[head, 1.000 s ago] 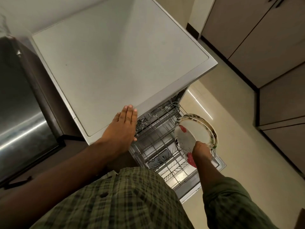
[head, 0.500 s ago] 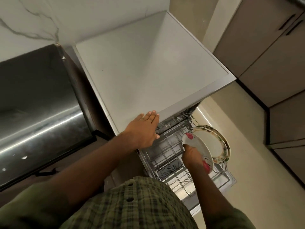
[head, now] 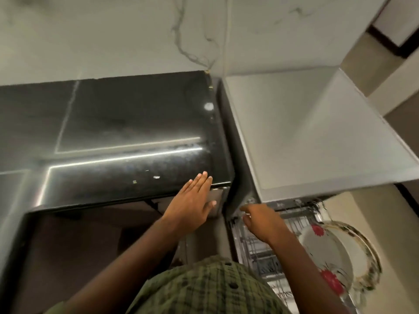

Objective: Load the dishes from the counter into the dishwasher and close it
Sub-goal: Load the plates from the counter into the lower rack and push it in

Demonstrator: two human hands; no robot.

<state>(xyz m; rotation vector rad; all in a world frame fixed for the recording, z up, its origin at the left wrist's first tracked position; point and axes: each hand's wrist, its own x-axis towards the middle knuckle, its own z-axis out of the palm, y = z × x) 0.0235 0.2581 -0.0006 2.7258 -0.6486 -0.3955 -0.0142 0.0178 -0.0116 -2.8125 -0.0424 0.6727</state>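
The left hand (head: 192, 205) is spread, fingers straight, its tips at the front edge of the black desk (head: 118, 137). Just beside it, the right hand (head: 260, 220) hangs relaxed and holds nothing over the dishwasher rack (head: 260, 252). Right of that hand, two plates stand in the rack: a red-flowered plate (head: 322, 257) against a green-rimmed plate (head: 360, 252).

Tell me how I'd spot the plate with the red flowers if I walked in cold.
Find the white dishwasher right of the black counter; its wire rack is pulled out below. Two plates stand on edge at the rack's right side. Yours is the nearer plate, white with red flowers, in front of the plate with a patterned rim.
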